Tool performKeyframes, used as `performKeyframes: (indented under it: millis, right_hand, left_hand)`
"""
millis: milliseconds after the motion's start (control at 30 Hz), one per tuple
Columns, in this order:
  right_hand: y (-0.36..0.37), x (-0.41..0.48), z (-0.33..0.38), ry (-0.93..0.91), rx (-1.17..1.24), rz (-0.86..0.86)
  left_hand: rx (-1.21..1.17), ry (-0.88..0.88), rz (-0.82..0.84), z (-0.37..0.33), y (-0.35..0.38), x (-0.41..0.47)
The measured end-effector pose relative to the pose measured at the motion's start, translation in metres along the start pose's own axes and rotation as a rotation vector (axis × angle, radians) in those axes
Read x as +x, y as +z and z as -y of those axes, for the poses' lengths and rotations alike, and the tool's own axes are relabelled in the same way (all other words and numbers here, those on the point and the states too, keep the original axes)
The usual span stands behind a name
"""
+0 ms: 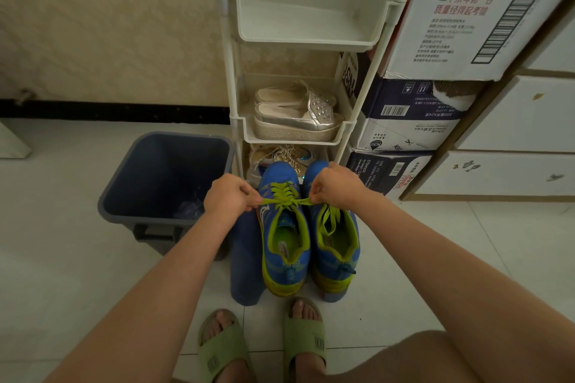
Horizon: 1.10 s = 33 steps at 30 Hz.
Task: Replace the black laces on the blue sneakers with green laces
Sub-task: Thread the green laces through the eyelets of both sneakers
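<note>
Two blue sneakers with yellow-green trim stand side by side on a low blue stool (245, 274), toes pointing away from me. The left sneaker (284, 246) is threaded with a green lace (284, 196). My left hand (231, 194) pinches one end of that lace and my right hand (334, 185) pinches the other, and the lace runs taut between them across the shoe's throat. The right sneaker (336, 246) also carries a green lace (328, 219), hanging loose over its tongue. No black lace is visible on either shoe.
A dark blue bin (168, 180) stands on the floor to the left, with something clear at its bottom. Behind the sneakers is a white shelf rack (298, 34) holding silver shoes (298, 115). Stacked cartons (410, 121) and white drawers (513, 121) stand at the right. My feet wear green slippers (224, 351).
</note>
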State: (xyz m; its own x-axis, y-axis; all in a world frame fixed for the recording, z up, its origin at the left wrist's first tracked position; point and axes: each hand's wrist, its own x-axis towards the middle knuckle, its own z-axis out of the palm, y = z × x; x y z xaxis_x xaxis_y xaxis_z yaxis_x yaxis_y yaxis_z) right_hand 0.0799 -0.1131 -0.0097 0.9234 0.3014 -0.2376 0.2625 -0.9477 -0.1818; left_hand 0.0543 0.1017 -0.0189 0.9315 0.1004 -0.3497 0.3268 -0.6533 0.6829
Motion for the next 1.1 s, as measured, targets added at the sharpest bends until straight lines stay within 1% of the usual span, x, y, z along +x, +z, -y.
performKeyframes:
  millis: [133,300,400,533,633,667,733,800,833,900,933,967,1033,1100]
  right_hand:
    - [0.002,0.001,-0.001,-0.002,-0.016,0.002]
    - [0.000,-0.004,-0.003,0.004,0.032,0.014]
    - [0.000,-0.004,-0.002,0.034,0.028,0.007]
    - [-0.001,-0.005,-0.002,0.060,0.046,0.039]
    - [0.000,-0.006,-0.001,0.058,0.052,0.038]
    - [0.001,-0.007,-0.002,0.053,0.057,0.040]
    - [0.003,-0.009,-0.005,0.021,0.125,0.053]
    - [0.001,-0.015,-0.008,-0.002,0.339,0.050]
    - [-0.002,-0.018,-0.010,0.031,0.440,0.025]
    - [-0.013,-0.025,-0.017,0.190,0.566,-0.038]
    - [-0.019,-0.030,-0.021,0.288,0.626,-0.037]
    - [-0.023,-0.036,-0.026,0.389,0.691,0.004]
    - [-0.025,-0.053,-0.026,0.548,0.779,0.191]
    - [-0.014,-0.070,-0.022,0.645,0.750,0.433]
  left_hand:
    - [0.086,0.009,0.008,0.000,-0.006,0.000]
    - [0.068,-0.008,0.005,0.002,-0.012,0.001]
    - [0.111,-0.029,-0.010,0.002,-0.009,0.003]
    - [0.220,-0.065,-0.060,0.005,-0.002,0.003]
    - [0.282,-0.003,-0.124,0.002,0.002,0.003]
    - [0.297,0.009,-0.103,0.001,0.001,0.002]
    - [0.254,-0.001,0.047,0.000,-0.001,-0.001]
    - [0.112,-0.097,0.240,-0.002,-0.005,-0.007]
    - [0.040,-0.171,0.314,-0.005,-0.006,-0.010]
    - [-0.032,-0.268,0.410,-0.011,-0.004,-0.017]
    - [-0.029,-0.269,0.438,-0.015,-0.002,-0.020]
    - [-0.004,-0.250,0.450,-0.018,0.001,-0.023]
    - [0.052,-0.224,0.441,-0.021,0.008,-0.030]
    - [0.076,-0.246,0.433,-0.018,0.013,-0.035]
